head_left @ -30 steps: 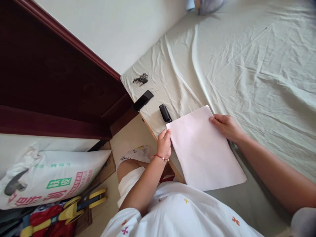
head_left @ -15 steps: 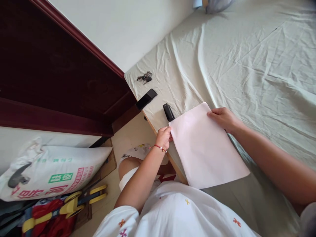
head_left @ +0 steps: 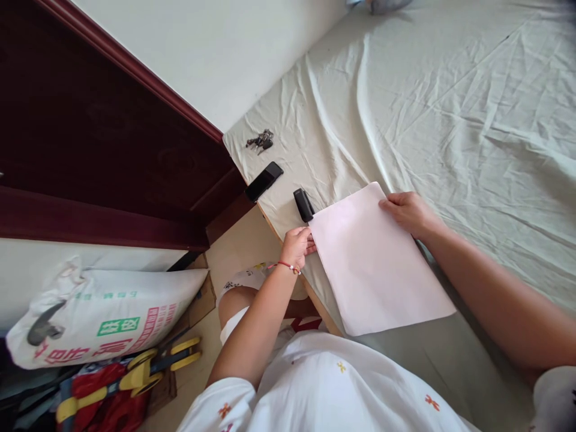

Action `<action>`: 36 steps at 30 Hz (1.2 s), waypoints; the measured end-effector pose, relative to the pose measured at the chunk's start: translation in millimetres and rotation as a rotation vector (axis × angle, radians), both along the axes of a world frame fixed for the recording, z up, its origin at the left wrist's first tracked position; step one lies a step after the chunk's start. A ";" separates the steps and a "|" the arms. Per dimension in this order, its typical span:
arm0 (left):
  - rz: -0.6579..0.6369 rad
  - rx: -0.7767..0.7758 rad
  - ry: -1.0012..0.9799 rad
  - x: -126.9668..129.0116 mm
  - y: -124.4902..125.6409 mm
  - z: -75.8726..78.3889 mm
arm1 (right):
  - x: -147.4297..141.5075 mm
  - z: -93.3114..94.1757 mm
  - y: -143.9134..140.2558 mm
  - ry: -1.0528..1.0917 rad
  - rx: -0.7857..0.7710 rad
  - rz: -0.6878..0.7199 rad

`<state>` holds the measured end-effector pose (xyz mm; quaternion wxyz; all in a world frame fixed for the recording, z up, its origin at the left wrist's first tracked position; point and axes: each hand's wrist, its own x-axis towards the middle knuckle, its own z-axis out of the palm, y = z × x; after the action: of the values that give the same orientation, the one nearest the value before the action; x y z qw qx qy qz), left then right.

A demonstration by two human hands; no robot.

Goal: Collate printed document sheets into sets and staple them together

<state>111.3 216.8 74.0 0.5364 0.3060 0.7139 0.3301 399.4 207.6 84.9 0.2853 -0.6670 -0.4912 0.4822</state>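
Paper stack point(head_left: 375, 261) laid flat on bed point(head_left: 450, 108), squared at two far corners: left hand point(head_left: 297, 245) pinching corner beside stapler point(head_left: 303, 204), right hand point(head_left: 407, 211) gripping opposite corner (fingers curled). Next, judged: edges aligned, corner brought to stapler.

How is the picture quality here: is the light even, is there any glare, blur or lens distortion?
Head view: soft, even daylight, no hard glare; the paper looks bright but not washed out. Both hands, left hand and right hand, are sharp. The wide lens bends the door frame, and the corners look slightly blurred.
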 end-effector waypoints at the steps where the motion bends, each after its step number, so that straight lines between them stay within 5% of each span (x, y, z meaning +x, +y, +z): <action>1: -0.012 0.044 0.055 -2.8 -0.3 -0.6 | -0.1 -1.5 0.0 -0.012 0.020 0.006; 5: -0.095 0.430 0.458 -17.8 0.2 4.2 | -1.0 -6.0 1.3 -0.032 0.058 0.017; 10: -0.452 0.865 0.738 -30.5 1.4 14.1 | -2.3 -7.9 2.7 -0.023 0.085 0.010; 13: -0.598 0.842 0.766 -31.4 0.6 6.0 | -2.7 -8.2 2.8 -0.022 0.063 0.003; 18: -0.563 0.763 0.875 -25.3 -5.5 -13.7 | -4.1 -4.0 2.2 -0.016 0.039 0.003; 25: -0.605 0.757 0.747 -30.2 -1.1 -2.8 | 1.0 -2.8 0.7 0.007 0.110 0.094; 27: -0.520 0.783 0.639 -36.6 -6.2 -3.0 | 5.9 -6.6 -0.9 0.117 0.121 0.151; 31: -0.140 0.727 0.425 -47.4 -32.9 -12.0 | 12.0 -12.9 -5.3 0.486 0.065 0.210; 36: -0.102 0.495 -0.062 -37.2 -67.4 -12.4 | 9.0 -13.8 -4.7 0.755 0.077 -0.015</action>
<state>74.0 149.4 61.6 0.4825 0.4534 0.5783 0.4767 408.5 202.9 71.1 0.4748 -0.4348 -0.3643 0.6729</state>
